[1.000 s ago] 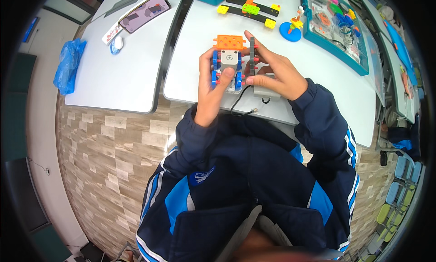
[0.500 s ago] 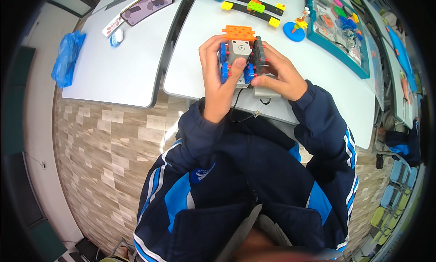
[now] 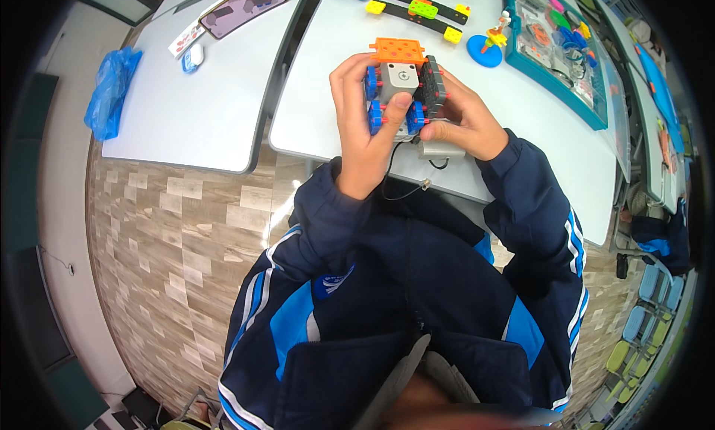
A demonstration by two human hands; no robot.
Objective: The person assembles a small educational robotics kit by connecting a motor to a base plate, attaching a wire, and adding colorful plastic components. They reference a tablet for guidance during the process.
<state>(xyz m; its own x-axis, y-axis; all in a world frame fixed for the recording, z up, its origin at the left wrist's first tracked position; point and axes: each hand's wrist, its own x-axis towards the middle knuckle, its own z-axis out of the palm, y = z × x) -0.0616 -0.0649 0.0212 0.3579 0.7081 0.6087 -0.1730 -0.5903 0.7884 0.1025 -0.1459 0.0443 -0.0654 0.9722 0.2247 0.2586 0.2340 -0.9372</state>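
Observation:
Between my two hands sits a small building-block model (image 3: 401,78): a grey motor block in the middle, blue connector pieces at its sides, red pins. An orange perforated plate (image 3: 398,51) sits at its far end and a dark grey perforated beam (image 3: 432,87) along its right side. My left hand (image 3: 363,124) is closed round the left side, its thumb on the grey block. My right hand (image 3: 468,119) grips the right side, fingers behind the dark beam. Beneath the right hand is a grey box (image 3: 441,150). A black cable (image 3: 402,197) hangs over the table edge, its clear plug loose.
Farther off lie a black-beam assembly (image 3: 423,11) with yellow and green blocks and a figure on a blue disc (image 3: 485,51). A teal parts case (image 3: 551,72) stands at right. On the left table are a phone (image 3: 242,9), a white-blue item (image 3: 192,59) and a blue plastic bag (image 3: 112,95).
The model and both hands have shifted slightly to the right in the picture. The grip looks the same.

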